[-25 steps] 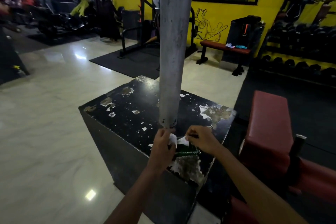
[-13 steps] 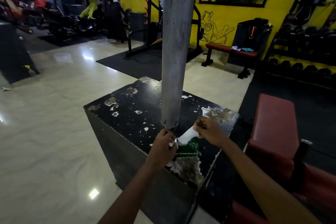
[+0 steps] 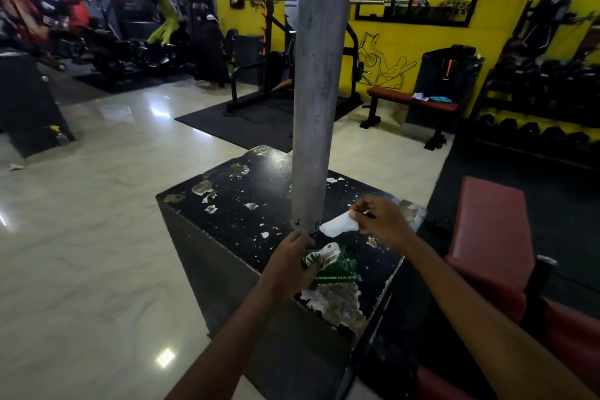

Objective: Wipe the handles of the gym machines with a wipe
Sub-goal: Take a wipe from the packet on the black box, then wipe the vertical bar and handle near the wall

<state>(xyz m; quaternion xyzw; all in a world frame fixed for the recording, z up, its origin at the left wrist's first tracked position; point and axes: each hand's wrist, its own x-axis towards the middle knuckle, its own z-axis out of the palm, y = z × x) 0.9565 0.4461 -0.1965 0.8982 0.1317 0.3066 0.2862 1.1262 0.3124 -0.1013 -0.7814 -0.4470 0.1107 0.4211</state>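
A green pack of facial wipes (image 3: 337, 265) lies on a chipped black box (image 3: 246, 201), and my left hand (image 3: 292, 265) pins its near-left edge. My right hand (image 3: 381, 221) pinches a white wipe (image 3: 339, 224), which hangs clear of the pack, just right of a grey metal tube (image 3: 319, 75) that ends a little above the box top. The pack's opening flap shows white below the wipe.
A red padded bench (image 3: 487, 230) stands close on the right. Farther back are a squat rack (image 3: 269, 52) on a black mat, a second red bench (image 3: 412, 99) and a dumbbell rack (image 3: 545, 107) by the yellow wall. Shiny tiled floor (image 3: 81, 237) spreads left.
My right hand has drawn the white wipe up and to the right, out of the pack. My left hand stays on the pack. The camera moved slightly closer.
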